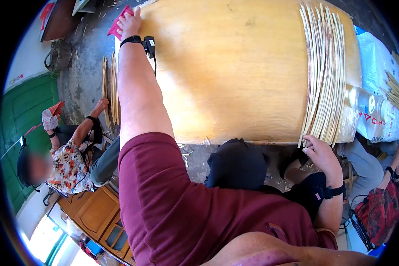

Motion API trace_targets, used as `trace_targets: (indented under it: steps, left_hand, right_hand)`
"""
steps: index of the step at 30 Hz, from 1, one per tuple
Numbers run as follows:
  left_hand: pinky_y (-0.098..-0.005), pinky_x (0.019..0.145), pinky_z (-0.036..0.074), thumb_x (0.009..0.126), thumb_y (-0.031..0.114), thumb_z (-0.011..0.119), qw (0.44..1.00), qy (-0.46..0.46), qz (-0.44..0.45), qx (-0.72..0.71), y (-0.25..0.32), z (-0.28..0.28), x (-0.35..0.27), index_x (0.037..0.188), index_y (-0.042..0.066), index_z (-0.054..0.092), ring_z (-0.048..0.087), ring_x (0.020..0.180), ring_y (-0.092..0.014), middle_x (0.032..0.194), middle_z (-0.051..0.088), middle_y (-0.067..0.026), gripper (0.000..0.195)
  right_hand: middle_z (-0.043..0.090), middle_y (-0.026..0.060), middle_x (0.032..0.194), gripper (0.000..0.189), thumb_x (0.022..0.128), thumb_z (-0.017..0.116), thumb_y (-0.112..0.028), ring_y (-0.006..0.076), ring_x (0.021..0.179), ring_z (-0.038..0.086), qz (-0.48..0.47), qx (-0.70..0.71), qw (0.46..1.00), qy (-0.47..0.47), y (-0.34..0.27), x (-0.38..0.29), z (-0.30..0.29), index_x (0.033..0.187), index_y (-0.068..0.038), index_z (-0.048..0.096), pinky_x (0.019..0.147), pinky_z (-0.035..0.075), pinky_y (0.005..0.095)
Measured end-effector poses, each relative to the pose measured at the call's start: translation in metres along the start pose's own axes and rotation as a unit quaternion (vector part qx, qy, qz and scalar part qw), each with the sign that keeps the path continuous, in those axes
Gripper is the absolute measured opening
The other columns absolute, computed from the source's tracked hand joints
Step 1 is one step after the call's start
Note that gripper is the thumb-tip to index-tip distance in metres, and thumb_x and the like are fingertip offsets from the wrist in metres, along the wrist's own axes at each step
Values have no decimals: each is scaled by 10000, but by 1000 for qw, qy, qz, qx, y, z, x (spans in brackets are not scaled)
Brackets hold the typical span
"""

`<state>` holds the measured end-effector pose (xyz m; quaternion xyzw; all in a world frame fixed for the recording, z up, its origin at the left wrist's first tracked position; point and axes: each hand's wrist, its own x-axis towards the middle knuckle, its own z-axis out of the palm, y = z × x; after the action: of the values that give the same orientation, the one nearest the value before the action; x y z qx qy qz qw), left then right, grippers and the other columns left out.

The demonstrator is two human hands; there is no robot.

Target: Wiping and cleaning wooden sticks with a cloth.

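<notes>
At the table's far left corner, my left hand point(130, 24) grips a red cloth point(119, 24), its arm stretched out. On the right side of the wooden tabletop point(226, 73) lies a row of long, thin, pale peeled sticks point(326, 79), some with brownish streaks. My right hand point(322, 159) is at their near ends, thumb and forefinger around the tip of a slanting stick point(314, 114). What its other fingers touch is hidden.
Clear jars point(361, 99) and a short stick bundle point(395, 91) rest on white-blue plastic sheeting point(372, 50) at right. A person point(71, 163) at left touches more sticks point(114, 89). Another person point(375, 206) sits at right. Wood scraps litter the floor point(86, 43).
</notes>
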<state>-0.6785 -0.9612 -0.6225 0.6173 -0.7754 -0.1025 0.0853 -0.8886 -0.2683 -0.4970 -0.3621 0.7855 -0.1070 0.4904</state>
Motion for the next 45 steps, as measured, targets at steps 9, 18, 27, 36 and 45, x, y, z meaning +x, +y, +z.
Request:
trace_targets:
  steps: [9, 18, 27, 36, 45]
  left_hand:
    - [-582, 1094, 17, 808, 737, 319, 971, 71, -226, -31, -15, -10, -41, 1465, 59, 162, 17, 1417, -366, 1520, 64, -234, 957]
    - [-568, 1096, -12, 856, 675, 302, 954, 63, -294, -9, -41, -22, -162, 1466, 36, 128, 9, 1414, -382, 1511, 43, -264, 900]
    - [-587, 1095, 40, 895, 636, 284, 902, 94, -421, 35, -97, -39, -316, 1459, 55, 179, 74, 1404, -400, 1503, 107, -260, 817]
    - [-578, 1078, 201, 927, 367, 412, 910, 60, -410, 20, -98, -31, -384, 1456, 115, 225, 141, 1373, -399, 1487, 187, -180, 616]
    - [-603, 1081, 174, 945, 191, 437, 801, -294, -37, 520, 22, -54, -474, 1423, 122, 335, 324, 1325, -359, 1433, 378, -85, 494]
  right_hand:
    - [606, 183, 895, 406, 790, 630, -118, 332, 837, 601, -1, -12, 1000, 7, -15, 3, -1, 1171, -41, 513, 745, 478, 384]
    - [596, 208, 1079, 456, 807, 627, -136, 340, 965, 596, -20, -14, 1000, 12, -12, -11, -5, 1234, -53, 490, 842, 472, 384]
    - [595, 208, 1091, 419, 835, 600, -185, 349, 992, 586, -110, -57, 992, 31, -16, -44, -1, 1212, -31, 501, 849, 465, 390]
    - [601, 223, 1088, 423, 838, 581, -243, 366, 1035, 563, -196, -151, 969, 28, -35, -50, 16, 1195, -26, 514, 898, 444, 411]
    - [604, 241, 1076, 411, 841, 582, -257, 382, 1040, 558, -186, -190, 962, 59, -16, -59, 18, 1171, -18, 527, 892, 446, 426]
